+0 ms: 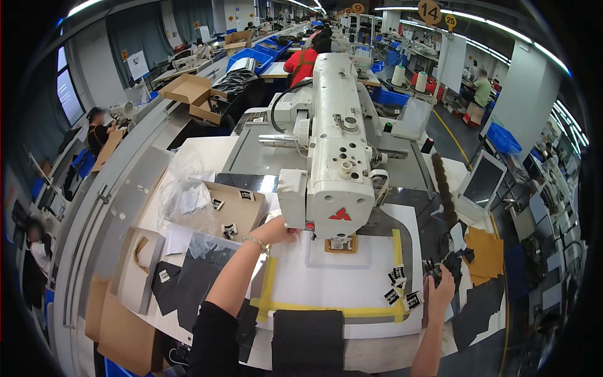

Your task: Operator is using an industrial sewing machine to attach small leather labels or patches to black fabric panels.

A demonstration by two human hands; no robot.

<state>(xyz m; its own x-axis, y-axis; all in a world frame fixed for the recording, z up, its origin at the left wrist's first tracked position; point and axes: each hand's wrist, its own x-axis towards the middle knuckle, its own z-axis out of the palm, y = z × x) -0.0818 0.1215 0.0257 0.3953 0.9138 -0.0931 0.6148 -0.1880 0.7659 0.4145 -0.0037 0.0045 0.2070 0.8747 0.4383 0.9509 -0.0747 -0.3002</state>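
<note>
A large white industrial sewing machine (339, 144) stands before me. Under its head, a clear plate (314, 254) with a small gold-brown framed piece (341, 244) lies on a white work sheet edged with yellow tape (352, 313). My left hand (274, 230) reaches to the lower left of the machine head, fingers curled; the head partly covers them, hiding whatever they hold. At the sheet's right, my right hand (441, 288) has its fingers bent round something small and dark among dark scraps. Beside it lie several small black-and-white labels (402, 289).
A shallow cardboard box (233, 207) with labels and a crumpled clear bag (183, 198) sits left of the machine. Dark fabric pieces (308, 339) lie at the front edge. On the right are a screen (483, 182) and mustard-coloured fabric (483, 254). Other people work farther off.
</note>
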